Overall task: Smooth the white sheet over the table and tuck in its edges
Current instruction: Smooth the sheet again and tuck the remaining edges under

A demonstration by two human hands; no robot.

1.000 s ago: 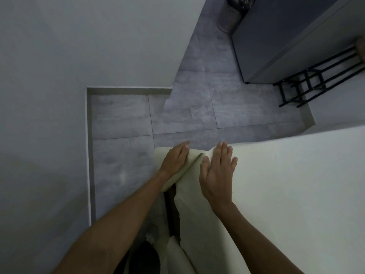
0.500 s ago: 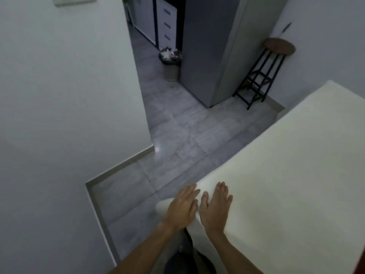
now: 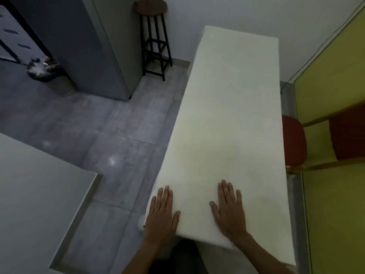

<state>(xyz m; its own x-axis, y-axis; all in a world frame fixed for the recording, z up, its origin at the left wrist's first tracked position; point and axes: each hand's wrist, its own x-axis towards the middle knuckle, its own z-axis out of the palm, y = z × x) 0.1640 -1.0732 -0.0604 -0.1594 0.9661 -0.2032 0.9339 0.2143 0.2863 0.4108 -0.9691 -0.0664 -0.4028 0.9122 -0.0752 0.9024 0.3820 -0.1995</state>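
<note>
White sheet (image 3: 227,119) lies flat beneath both hands' straight fingers (image 3: 165,194).

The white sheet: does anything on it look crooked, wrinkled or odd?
Little stands out. The white sheet lies flat, with one faint crease across its far half. At the near left corner, beside the left hand, a small lump of cloth bulges out.

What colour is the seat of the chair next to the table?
The chair seat is dark red; the head view shows it.
</note>
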